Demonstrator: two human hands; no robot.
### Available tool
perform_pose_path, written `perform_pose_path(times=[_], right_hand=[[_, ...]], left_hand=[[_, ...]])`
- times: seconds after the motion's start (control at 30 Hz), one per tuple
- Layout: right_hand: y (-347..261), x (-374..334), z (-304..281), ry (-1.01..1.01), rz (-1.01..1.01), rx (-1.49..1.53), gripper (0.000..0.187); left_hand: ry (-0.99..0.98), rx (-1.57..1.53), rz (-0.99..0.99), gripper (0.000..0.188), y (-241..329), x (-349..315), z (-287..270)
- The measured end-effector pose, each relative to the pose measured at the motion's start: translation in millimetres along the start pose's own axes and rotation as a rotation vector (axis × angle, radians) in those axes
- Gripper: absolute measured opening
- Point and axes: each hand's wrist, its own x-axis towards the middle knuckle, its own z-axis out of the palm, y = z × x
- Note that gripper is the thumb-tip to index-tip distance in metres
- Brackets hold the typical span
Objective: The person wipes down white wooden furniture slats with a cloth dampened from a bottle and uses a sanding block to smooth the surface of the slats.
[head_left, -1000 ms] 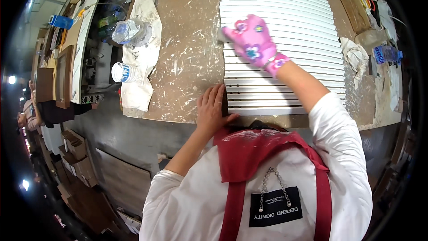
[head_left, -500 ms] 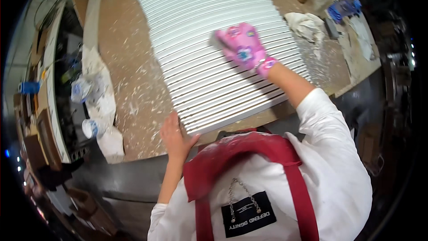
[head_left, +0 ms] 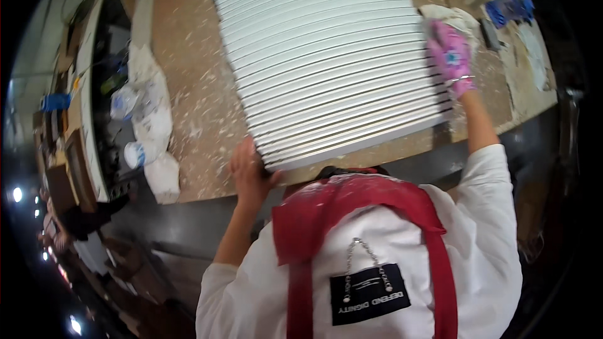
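Note:
A white ridged panel with many parallel slats lies on the worktable. My left hand is bare and rests at the panel's near left corner, fingers stretched out and thumb apart, touching the corner. My right hand wears a pink glove with a flower pattern. It is at the panel's right edge, beside a crumpled off-white cloth. Its fingers are together and partly curled; whatever may be under them is hidden.
The brown tabletop is spattered with white. Blue plastic bottle and a grey block lie at the right. On the left, a white cup and a clear plastic container stand beside a pale sheet.
My right hand has swept from the panel's middle to its right edge, beside the cloth. My left hand stays at the near left corner. The view has shifted slightly.

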Motion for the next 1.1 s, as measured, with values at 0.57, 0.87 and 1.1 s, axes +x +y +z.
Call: perform_pose_path(times=[0.57, 0.87, 1.1], right_hand=[[-121, 24, 4, -0.127, -0.074, 0.005, 0.024], [-214, -1, 11, -0.312, -0.238, 0.213, 0.038], [-121, -18, -17, -0.21, -0.011, -0.252, 0.033]], left_hand=[[-0.026, 0.031, -0.109, 0.095, 22, 6, -10], [-0.123, -0.098, -0.028, 0.092, 13, 17, -31], [-0.225, -0.239, -0.012, 0.085, -2, 24, -49]])
